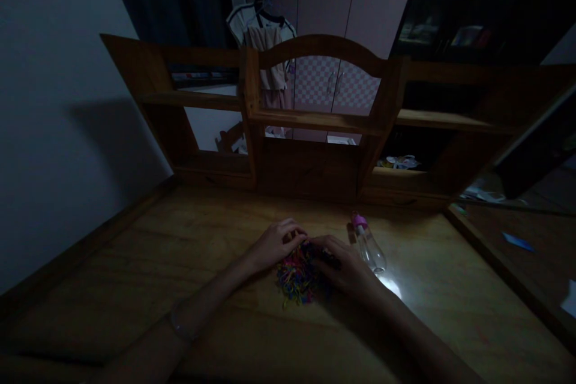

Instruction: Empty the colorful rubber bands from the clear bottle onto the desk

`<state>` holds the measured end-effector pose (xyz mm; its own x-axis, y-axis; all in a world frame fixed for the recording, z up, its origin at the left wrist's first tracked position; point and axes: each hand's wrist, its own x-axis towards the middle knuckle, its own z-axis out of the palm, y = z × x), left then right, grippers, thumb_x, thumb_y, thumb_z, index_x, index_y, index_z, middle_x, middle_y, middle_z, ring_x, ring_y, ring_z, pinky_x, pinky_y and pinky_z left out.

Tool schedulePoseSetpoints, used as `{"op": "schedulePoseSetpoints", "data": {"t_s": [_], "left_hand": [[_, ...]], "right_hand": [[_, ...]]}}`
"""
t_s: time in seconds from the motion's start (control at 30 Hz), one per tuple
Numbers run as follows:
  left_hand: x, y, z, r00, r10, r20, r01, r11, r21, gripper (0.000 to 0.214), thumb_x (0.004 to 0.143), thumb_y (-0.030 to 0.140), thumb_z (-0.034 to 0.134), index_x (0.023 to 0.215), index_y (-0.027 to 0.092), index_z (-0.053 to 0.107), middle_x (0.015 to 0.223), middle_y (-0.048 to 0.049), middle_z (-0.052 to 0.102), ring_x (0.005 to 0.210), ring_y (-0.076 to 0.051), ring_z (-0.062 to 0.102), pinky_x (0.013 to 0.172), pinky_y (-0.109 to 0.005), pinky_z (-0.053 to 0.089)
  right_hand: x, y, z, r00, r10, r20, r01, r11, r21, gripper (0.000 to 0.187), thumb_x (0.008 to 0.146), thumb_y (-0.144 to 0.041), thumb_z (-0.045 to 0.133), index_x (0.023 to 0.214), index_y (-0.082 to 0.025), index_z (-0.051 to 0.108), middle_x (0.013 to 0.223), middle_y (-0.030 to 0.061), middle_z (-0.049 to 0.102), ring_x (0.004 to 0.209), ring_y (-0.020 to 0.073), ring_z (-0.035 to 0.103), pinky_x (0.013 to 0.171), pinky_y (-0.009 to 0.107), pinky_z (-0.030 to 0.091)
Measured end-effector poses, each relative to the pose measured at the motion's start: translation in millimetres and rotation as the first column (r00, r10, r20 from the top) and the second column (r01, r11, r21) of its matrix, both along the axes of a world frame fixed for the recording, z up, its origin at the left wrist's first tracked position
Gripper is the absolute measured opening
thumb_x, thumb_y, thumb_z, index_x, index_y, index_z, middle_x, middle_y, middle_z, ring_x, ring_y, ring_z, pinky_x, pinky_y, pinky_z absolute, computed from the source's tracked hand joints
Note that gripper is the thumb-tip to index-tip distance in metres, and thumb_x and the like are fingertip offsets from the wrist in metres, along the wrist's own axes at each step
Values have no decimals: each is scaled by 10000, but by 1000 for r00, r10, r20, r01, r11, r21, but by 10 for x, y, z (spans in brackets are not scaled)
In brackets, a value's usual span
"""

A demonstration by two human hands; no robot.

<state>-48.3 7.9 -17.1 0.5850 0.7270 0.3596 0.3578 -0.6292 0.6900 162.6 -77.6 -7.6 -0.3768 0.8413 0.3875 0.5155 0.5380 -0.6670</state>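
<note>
A heap of small, thin, curly multicoloured pieces point(297, 279), which look like rubber bands, lies on the wooden desk point(216, 324). At the heap's far left edge is my left hand point(276, 245), thumb and fingers bent together in a pinch. My right hand point(344, 267) curves over the heap's right side with its fingers curled. The fingertips of both hands nearly meet above the far edge of the pile. In the dim light I cannot make out what they pinch. Beyond my right hand lies a clear bottle point(371, 252) with a pink top, on its side.
A wooden shelf unit point(310, 123) runs along the desk's back edge. A wall point(67, 132) borders the left side. To the right, past the desk's raised edge, a blue card-like item point(517, 242) lies on a lower brown surface. Clothes point(265, 36) hang on a stand behind.
</note>
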Motion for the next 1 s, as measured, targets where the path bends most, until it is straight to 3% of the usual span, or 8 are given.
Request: {"op": "schedulePoseSetpoints", "data": {"t_s": [0.23, 0.37, 0.53, 0.67, 0.8, 1.0], "left_hand": [[-181, 100, 62, 986, -150, -69, 138, 979, -149, 300, 862, 433, 584, 986, 185, 699, 950, -55, 616, 818, -146, 566, 720, -250, 459], [-240, 144, 54, 971, -229, -72, 211, 956, -203, 303, 772, 411, 696, 972, 184, 695, 908, -34, 603, 790, -139, 555, 700, -243, 443], [-272, 167, 24, 962, -269, -50, 247, 932, -264, 298, 751, 365, 715, 985, 181, 696, 921, -36, 592, 808, -138, 542, 696, -239, 432], [-267, 156, 11, 962, -271, -38, 250, 927, -279, 333, 747, 364, 712, 1028, 184, 695, 941, -43, 587, 804, -133, 542, 700, -241, 440], [-253, 127, 33, 974, -228, -14, 217, 944, -249, 262, 856, 360, 584, 1028, 200, 699, 979, -67, 608, 876, -157, 571, 777, -267, 467], [-234, 174, 6, 998, -54, -41, 53, 998, -35, 293, 933, 315, 454, 1123, 244, 667, 1092, -73, 622, 1041, -188, 570, 945, -331, 442]], "right_hand": [[98, 18, -126, 997, -50, 60, 50, 999, 5, 207, 905, -279, 570, 1089, -235, 654, 987, 54, 682, 887, 179, 639, 806, 331, 513], [64, -15, -80, 996, -73, 59, 70, 996, 50, 200, 930, -282, 533, 1085, -224, 644, 976, 56, 668, 905, 175, 625, 811, 326, 495], [24, -23, -55, 995, -78, 64, 71, 992, 101, 203, 945, -258, 505, 1097, -229, 636, 998, 63, 658, 936, 177, 611, 835, 331, 486], [28, -3, -76, 994, -79, 77, 69, 990, 125, 196, 951, -252, 493, 1080, -225, 638, 975, 64, 663, 922, 180, 609, 828, 338, 488], [43, 10, -88, 994, -86, 73, 75, 988, 135, 195, 956, -259, 480, 1063, -228, 640, 980, 63, 663, 923, 183, 611, 831, 347, 496], [61, 36, -99, 989, -114, 92, 100, 984, 147, 217, 957, -274, 468, 1080, -248, 644, 1020, 61, 668, 974, 193, 619, 871, 364, 496]]}}
